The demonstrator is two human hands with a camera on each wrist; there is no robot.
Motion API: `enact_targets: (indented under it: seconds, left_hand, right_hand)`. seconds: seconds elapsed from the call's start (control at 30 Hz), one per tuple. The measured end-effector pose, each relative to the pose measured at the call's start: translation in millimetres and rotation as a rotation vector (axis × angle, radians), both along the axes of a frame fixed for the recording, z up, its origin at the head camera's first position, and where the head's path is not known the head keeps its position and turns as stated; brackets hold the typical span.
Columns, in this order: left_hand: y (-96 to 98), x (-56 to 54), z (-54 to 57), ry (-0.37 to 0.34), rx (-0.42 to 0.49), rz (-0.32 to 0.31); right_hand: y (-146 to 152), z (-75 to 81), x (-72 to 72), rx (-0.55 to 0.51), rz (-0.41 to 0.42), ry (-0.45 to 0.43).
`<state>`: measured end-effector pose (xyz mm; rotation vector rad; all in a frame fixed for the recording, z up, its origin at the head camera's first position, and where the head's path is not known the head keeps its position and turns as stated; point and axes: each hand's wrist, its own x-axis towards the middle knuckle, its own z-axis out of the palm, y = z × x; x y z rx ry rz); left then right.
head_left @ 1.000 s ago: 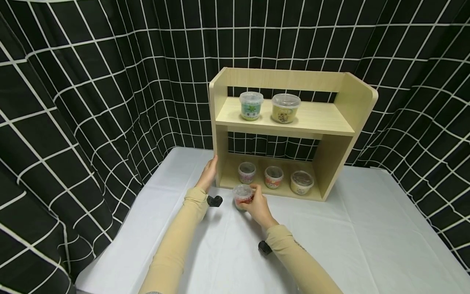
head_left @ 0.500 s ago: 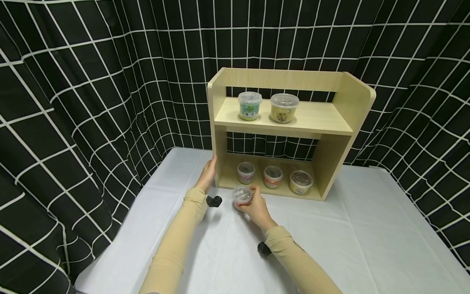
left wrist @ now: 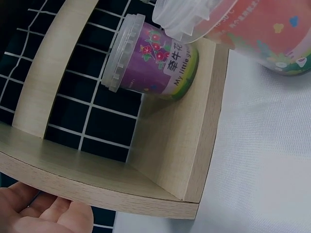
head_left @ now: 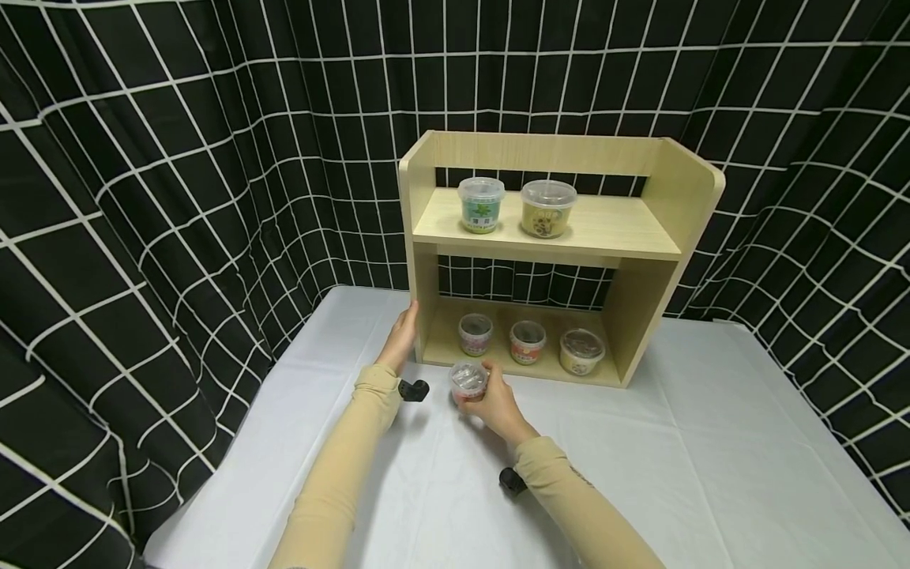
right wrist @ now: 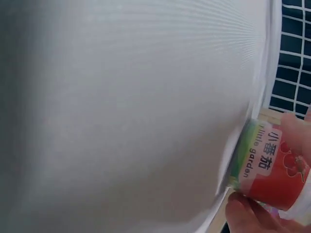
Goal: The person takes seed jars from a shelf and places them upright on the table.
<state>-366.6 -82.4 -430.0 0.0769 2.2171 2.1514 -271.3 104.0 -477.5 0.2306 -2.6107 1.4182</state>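
while the left hand [head_left: 400,341] lies unclenched against the outer side of the wooden shelf [head_left: 546,248], seemingly to steady it, the right hand [head_left: 498,405] pinches the red-labelled lidded cup [right wrist: 274,170] between thumb and fingers, likely for control, purple-labelled cup [head_left: 475,335] just beyond that grip.

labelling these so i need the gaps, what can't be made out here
Right wrist: top of the red cup, cut by the right edge.
Head: that cup's right side, behind the right hand.
Left wrist: much of the left hand, cut by the left and bottom edges.
Head: fine print on the teal cup and yellow cup, too small.
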Motion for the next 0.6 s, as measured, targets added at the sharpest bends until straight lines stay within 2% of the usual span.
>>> enact_targets:
  seconds: [0.33,0.6]
  left_hand:
    - [0.1,0.7,0.4,0.018,0.008,0.001]
    - [0.3,1.4,-0.1,0.038,-0.005,0.008]
  right_hand:
    - [16.4,14.7,2.3,-0.019,0.083,-0.058]
    - [36.9,42.6,-0.5,-0.036,0.142,-0.062]
